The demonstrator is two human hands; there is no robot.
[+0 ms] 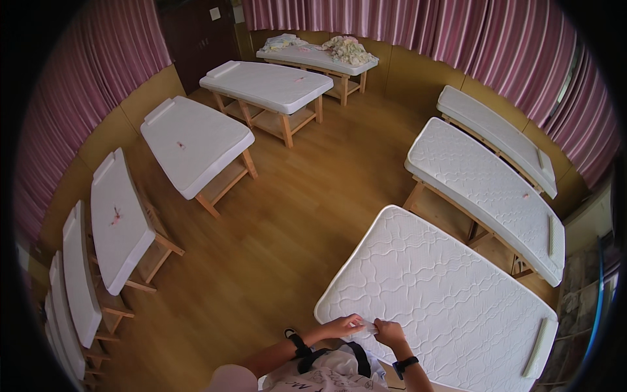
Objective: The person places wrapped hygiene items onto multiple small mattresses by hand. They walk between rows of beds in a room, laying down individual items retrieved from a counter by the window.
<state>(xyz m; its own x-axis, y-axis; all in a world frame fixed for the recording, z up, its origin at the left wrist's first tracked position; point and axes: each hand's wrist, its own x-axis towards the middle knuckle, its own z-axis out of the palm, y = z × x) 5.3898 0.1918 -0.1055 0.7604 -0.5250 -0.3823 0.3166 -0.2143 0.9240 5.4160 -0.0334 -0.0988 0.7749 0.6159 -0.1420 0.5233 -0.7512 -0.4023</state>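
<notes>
My left hand (345, 326) and my right hand (389, 333) are close together in front of my body, above the near edge of a white quilted mattress (421, 279). Between them stretches a small translucent whitish piece (367, 326), perhaps thin plastic; its exact kind is unclear. The fingers of both hands pinch it, one end each. A small white padded pillow (541, 348) lies at the mattress's right end. Dark bands are on both wrists.
A second quilted bed (485, 196) stands beyond the near one. Across the wooden floor (294, 210) are several white beds on wooden frames, one (196, 142) with a small pinkish item on it. Crumpled cloths (348, 50) lie on the far bed. Pink curtains (392, 22) line the walls.
</notes>
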